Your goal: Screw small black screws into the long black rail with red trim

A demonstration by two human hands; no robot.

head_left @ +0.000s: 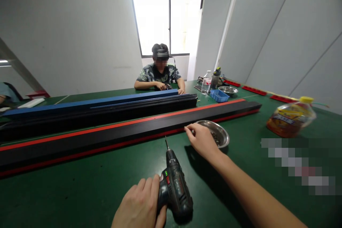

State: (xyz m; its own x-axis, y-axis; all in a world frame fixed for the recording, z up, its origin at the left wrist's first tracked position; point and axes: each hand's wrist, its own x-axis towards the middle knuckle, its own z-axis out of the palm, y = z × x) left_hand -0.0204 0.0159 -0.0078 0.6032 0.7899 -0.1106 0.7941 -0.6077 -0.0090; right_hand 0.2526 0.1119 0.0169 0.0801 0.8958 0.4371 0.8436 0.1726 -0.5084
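My left hand is wrapped round the grip of a dark cordless drill, whose bit points up the table toward a long black rail with red edges. My right hand reaches forward with its fingertips pinched together at the rail's near edge, just left of a small metal dish holding small dark parts. What the fingertips pinch, if anything, is too small to make out.
Behind the near rail lie a black rail and a blue one. A person sits at the far side. A blue tray, metal bowl, two bottles and an oil jug stand on the green table.
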